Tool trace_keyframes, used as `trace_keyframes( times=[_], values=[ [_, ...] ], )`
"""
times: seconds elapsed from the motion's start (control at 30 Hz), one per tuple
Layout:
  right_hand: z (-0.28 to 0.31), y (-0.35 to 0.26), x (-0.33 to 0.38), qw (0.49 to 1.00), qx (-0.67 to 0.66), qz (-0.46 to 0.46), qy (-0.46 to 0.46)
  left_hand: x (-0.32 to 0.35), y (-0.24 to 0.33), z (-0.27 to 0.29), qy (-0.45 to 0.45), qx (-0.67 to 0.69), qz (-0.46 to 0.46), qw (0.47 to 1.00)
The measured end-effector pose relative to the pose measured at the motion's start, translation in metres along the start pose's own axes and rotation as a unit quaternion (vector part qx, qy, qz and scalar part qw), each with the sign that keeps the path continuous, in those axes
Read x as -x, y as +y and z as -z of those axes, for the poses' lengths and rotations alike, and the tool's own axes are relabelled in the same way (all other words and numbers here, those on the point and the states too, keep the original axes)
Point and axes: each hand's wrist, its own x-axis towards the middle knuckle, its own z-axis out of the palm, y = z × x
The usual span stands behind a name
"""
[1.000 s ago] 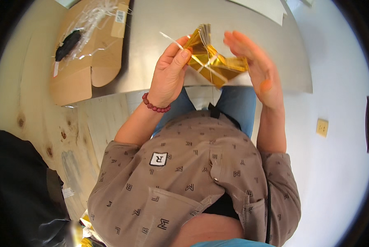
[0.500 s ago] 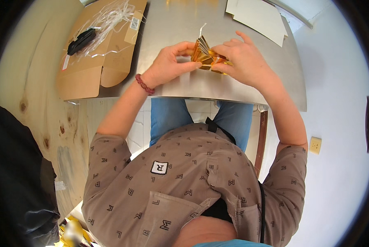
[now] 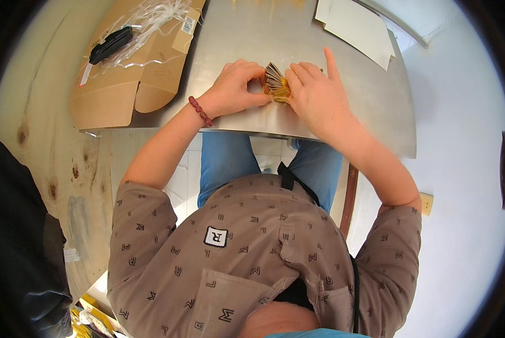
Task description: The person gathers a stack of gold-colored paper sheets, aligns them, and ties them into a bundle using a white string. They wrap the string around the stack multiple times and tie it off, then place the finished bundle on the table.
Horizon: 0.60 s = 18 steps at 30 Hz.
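A folded bundle of shiny gold foil strips (image 3: pixel 276 84) rests on the steel table (image 3: pixel 235 39), pinched between both hands. My left hand (image 3: pixel 235 87), with a red bead bracelet at the wrist, grips its left side. My right hand (image 3: pixel 315 93) presses on its right side, index finger stretched out flat on the table. Most of the bundle is hidden under the fingers; only its fanned top edge shows.
An opened cardboard box (image 3: pixel 131 65) lies at the table's left end with clear plastic wrapping and a black object (image 3: pixel 111 44) on it. Pale paper sheets (image 3: pixel 356 28) lie at the far right corner. A wooden surface (image 3: pixel 38 141) runs along the left.
Both hands came down from in front of me to the tabletop, bringing the gold bundle with them. The spread-out foil is now gathered tight between the fingers.
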Motion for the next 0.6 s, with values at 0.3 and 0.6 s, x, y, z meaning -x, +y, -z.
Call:
trace_keyframes(
  times=[0.3,0.6],
  values=[
    [-0.017,-0.023,0.015,0.997,0.022,-0.046,0.057,0.004,-0.002,-0.005,0.038,-0.012,-0.043,0.998],
    [-0.017,-0.020,0.009,0.996,0.017,-0.049,0.071,0.004,-0.005,-0.006,0.016,-0.015,-0.019,1.000]
  ],
)
